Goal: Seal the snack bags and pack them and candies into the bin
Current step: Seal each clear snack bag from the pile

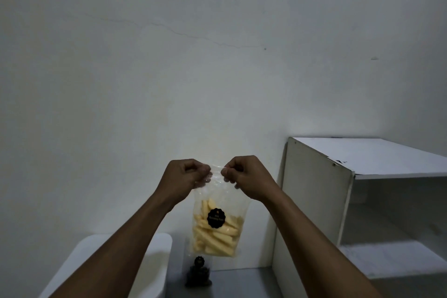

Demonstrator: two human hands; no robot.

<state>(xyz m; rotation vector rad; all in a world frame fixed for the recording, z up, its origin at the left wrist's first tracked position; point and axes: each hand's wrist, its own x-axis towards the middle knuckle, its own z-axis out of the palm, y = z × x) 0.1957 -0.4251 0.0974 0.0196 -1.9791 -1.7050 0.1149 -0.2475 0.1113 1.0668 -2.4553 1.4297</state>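
Observation:
A clear snack bag [216,230] of pale yellow sticks with a round black label hangs in the air in front of the wall. My left hand [185,178] pinches its top edge at the left corner. My right hand [244,176] pinches the same top edge at the right corner. Both hands are level with each other, a short gap apart. Below the hanging bag, a second clear bag [198,272] with dark contents and a black label stands on the grey surface. The white bin [154,264] sits at the lower left, partly hidden by my left forearm.
A white open shelf unit [338,201] stands to the right, its side panel close to the bags. A bare white wall fills the background. The grey surface [242,283] shows between the bin and the shelf unit.

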